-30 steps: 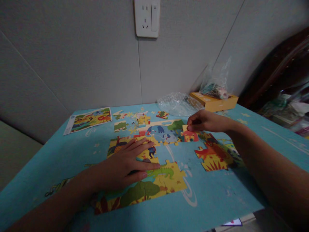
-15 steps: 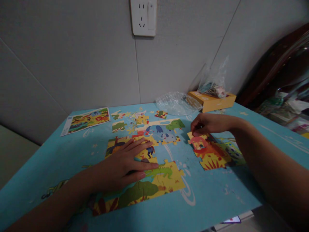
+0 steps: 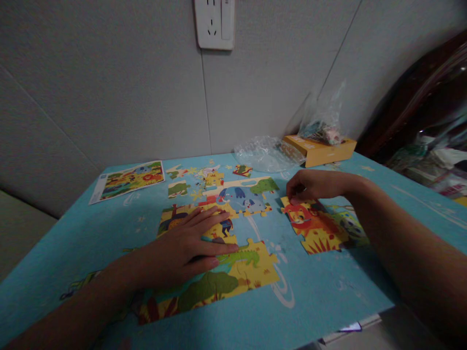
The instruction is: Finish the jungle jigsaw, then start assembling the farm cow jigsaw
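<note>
My left hand [image 3: 186,245] lies flat with fingers spread on the joined puzzle section [image 3: 233,272] showing a crocodile and a green bush. My right hand [image 3: 310,187] is curled, its fingertips pinching the lion-head puzzle piece [image 3: 297,214] where it meets the lion cluster [image 3: 323,231] on the right. An elephant section [image 3: 241,197] lies between the two hands, nearer the wall. Several loose pieces [image 3: 178,188] lie further back on the blue table [image 3: 321,291].
A puzzle picture card [image 3: 127,179] lies at the back left. A crumpled clear plastic bag [image 3: 266,153] and a yellow box [image 3: 321,149] with another bag on it sit against the wall. A wall socket [image 3: 214,22] is above. Dark clutter fills the right side.
My right hand carried the lion-head piece from beside the elephant section rightwards and set it against the lion cluster. My left hand stayed flat on the puzzle.
</note>
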`<action>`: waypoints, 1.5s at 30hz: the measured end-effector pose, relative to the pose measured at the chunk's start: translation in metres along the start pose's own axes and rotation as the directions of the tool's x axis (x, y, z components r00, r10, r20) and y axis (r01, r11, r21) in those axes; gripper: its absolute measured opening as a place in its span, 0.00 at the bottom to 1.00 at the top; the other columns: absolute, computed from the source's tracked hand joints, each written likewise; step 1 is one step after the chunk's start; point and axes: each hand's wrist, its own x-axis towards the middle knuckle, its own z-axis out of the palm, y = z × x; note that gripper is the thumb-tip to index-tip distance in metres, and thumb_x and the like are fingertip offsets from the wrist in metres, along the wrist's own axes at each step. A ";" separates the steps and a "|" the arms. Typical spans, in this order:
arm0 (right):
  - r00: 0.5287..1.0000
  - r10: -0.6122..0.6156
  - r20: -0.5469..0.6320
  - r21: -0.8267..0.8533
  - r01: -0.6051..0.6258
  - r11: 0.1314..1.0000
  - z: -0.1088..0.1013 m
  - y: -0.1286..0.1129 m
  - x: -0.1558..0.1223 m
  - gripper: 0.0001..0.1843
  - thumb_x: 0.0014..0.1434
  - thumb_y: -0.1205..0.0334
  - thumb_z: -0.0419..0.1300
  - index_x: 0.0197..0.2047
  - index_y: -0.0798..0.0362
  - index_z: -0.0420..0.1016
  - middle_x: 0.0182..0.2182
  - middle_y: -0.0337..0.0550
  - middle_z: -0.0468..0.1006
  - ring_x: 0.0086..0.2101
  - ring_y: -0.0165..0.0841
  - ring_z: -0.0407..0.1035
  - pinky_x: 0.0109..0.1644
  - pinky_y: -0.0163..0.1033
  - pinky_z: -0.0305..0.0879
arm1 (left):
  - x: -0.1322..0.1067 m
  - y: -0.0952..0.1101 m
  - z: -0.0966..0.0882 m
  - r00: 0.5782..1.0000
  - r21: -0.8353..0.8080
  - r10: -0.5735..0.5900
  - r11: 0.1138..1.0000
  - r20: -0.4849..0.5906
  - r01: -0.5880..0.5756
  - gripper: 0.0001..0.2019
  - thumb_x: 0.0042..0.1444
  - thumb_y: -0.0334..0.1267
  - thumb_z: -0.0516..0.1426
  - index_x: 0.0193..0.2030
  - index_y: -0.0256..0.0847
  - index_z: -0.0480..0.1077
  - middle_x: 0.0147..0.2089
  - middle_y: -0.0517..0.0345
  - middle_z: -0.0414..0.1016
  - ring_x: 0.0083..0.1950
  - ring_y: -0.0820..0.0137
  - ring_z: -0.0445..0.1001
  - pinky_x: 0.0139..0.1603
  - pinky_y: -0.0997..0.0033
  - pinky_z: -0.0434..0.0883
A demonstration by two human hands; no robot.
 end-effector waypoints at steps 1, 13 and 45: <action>1.000 0.000 0.003 -0.003 0.000 1.000 0.000 0.000 0.000 0.18 0.51 0.51 0.60 0.35 0.57 0.78 0.27 0.42 0.76 0.27 0.33 0.67 0.32 0.36 0.61 | 0.000 0.000 0.000 1.000 0.005 0.000 1.000 0.007 0.000 0.21 0.67 0.42 0.52 0.65 0.66 0.61 0.76 0.63 0.42 0.75 0.50 0.43 0.70 0.39 0.47; 0.990 0.134 0.052 0.050 -0.137 0.989 0.002 -0.008 -0.002 0.21 0.48 0.49 0.62 0.40 0.56 0.76 0.26 0.42 0.76 0.23 0.31 0.66 0.26 0.35 0.60 | 0.000 0.000 0.000 0.999 0.045 -0.004 0.999 0.043 0.002 0.21 0.68 0.44 0.49 0.65 0.69 0.59 0.76 0.62 0.41 0.75 0.50 0.43 0.70 0.38 0.48; 0.961 0.251 -0.112 -0.194 -0.269 0.943 0.008 0.010 0.014 0.23 0.41 0.41 0.66 0.30 0.52 0.71 0.25 0.41 0.74 0.27 0.34 0.66 0.27 0.36 0.53 | 0.001 -0.001 -0.001 1.000 -0.001 0.010 1.000 -0.004 -0.010 0.20 0.67 0.43 0.52 0.64 0.67 0.62 0.76 0.62 0.44 0.74 0.51 0.46 0.70 0.39 0.47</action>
